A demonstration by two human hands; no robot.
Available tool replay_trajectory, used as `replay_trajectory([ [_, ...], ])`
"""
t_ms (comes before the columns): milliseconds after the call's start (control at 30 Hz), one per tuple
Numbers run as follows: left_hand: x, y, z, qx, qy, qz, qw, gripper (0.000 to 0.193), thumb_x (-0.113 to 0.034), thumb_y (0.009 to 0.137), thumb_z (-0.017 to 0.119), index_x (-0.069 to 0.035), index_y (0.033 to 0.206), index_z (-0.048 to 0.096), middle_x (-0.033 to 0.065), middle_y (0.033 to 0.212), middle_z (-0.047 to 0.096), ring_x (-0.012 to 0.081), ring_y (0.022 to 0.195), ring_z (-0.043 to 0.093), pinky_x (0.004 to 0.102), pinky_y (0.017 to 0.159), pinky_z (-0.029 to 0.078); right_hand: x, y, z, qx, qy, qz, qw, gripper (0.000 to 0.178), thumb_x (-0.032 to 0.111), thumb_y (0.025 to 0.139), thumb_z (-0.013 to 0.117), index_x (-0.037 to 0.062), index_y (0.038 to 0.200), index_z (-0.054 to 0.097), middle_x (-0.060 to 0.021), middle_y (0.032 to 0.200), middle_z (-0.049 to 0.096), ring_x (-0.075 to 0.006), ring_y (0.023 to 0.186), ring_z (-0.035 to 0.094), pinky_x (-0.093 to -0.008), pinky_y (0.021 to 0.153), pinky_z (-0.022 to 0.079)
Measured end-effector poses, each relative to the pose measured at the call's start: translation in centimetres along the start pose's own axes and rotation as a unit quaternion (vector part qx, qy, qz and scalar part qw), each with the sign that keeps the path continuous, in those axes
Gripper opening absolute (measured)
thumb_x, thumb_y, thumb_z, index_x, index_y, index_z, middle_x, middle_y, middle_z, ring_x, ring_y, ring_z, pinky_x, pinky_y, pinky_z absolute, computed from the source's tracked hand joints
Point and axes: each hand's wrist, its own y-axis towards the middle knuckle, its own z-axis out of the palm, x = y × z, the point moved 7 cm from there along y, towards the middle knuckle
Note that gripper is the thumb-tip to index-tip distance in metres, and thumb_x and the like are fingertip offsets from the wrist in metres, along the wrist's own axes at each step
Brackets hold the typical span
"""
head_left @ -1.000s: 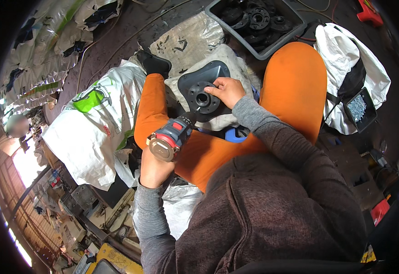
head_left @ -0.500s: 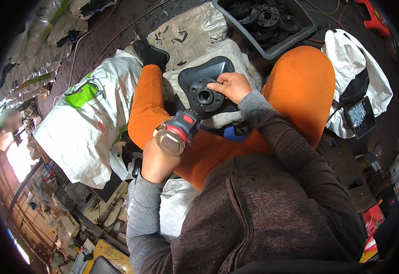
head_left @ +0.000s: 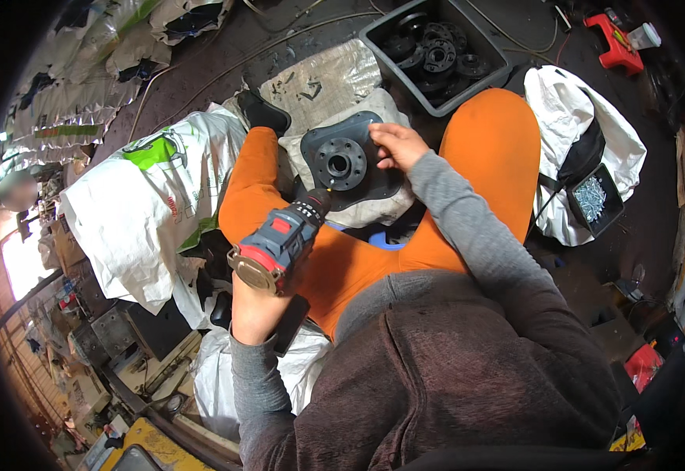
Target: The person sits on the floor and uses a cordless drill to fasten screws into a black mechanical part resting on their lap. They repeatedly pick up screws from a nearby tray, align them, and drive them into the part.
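My left hand (head_left: pixel 260 314) is closed round the grip of a grey and red cordless drill (head_left: pixel 281 235). Its black chuck points up and right, with the tip close to the near edge of a round black flange (head_left: pixel 328 149). That flange, ringed with holes and open at its centre, lies on a dark rounded-corner plate (head_left: pixel 374 182) between my legs. Right of the flange, clear of it, my right hand (head_left: pixel 399 147) hovers at the plate's far right side. Its thumb and fingertips are pinched; whatever they hold is too small to name.
A grey crate (head_left: pixel 451 102) of black flanges stands beyond my right knee. On the right, a small black tray (head_left: pixel 611 206) of screws rests against a white sack (head_left: pixel 570 94). Another white sack (head_left: pixel 123 212) lies left; a red tool (head_left: pixel 613 45) sits far right.
My right hand has let go of the flange and moved away to its right, fingers now pinched. The drill has drawn back toward me. The whole view has shifted slightly.
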Motion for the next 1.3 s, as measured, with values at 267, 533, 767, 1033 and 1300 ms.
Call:
replay_trajectory([
  [267, -1.4, -1.0, 1.7, 0.003, -0.007, 0.039, 0.999, 0.021, -0.002, 0.075, 0.073, -0.001, 0.095, 0.067, 0.0055, 0.083, 0.069, 0.0162, 0.074, 0.067, 0.0309, 0.067, 0.053, -0.4, -7.0, 4.0, 0.329, 0.374, 0.088, 0.863, 0.05, 0.022, 0.099, 0.043, -0.0051, 0.141, 0.036, -0.0199, 0.131, 0.054, -0.0282, 0.117, 0.058, -0.0417, 0.1, 0.05],
  [533, -1.1, -0.9, 1.7, 0.03, -0.009, 0.04, 0.999, 0.023, -0.004, 0.074, 0.074, -0.001, 0.096, 0.067, 0.0083, 0.088, 0.069, 0.021, 0.079, 0.068, 0.0333, 0.071, 0.053, -0.6, -7.9, 5.3, 0.303, 0.265, 0.113, 0.908, 0.053, 0.04, 0.101, 0.042, -0.004, 0.13, 0.052, -0.0153, 0.122, 0.06, -0.021, 0.102, 0.063, -0.0411, 0.096, 0.052],
  [767, -0.5, -2.2, 0.1, 0.005, 0.04, 0.084, 0.996, 0.02, -0.003, 0.074, 0.072, -0.002, 0.093, 0.067, 0.0066, 0.08, 0.067, 0.0195, 0.07, 0.066, 0.0331, 0.064, 0.052, -1.2, -7.9, 4.5, 0.255, 0.17, 0.106, 0.946, 0.039, 0.02, 0.097, 0.056, -0.0005, 0.13, 0.053, -0.0128, 0.117, 0.063, -0.0188, 0.104, 0.065, -0.033, 0.092, 0.056],
  [1033, 1.1, -2.7, -0.1, 0.059, 0.042, 0.031, 0.997, 0.025, -0.009, 0.074, 0.075, -0.005, 0.098, 0.067, 0.0079, 0.088, 0.068, 0.0235, 0.078, 0.066, 0.0354, 0.07, 0.052, -3.0, -7.2, 4.1, 0.236, 0.162, 0.151, 0.946, 0.024, 0.007, 0.089, 0.067, 0.0006, 0.111, 0.061, -0.0068, 0.094, 0.066, -0.0118, 0.085, 0.067, -0.0252, 0.075, 0.061],
  [1300, 2.1, -3.1, -0.5, 0.114, 0.036, -0.01, 0.993, 0.029, -0.01, 0.074, 0.078, -0.006, 0.101, 0.068, 0.0071, 0.093, 0.068, 0.0227, 0.084, 0.067, 0.0349, 0.074, 0.052, -3.1, -7.6, 4.0, 0.311, 0.123, 0.189, 0.923, 0.022, 0.006, 0.088, 0.067, -0.001, 0.108, 0.061, -0.0111, 0.094, 0.068, -0.0109, 0.073, 0.068, -0.0244, 0.072, 0.061],
])
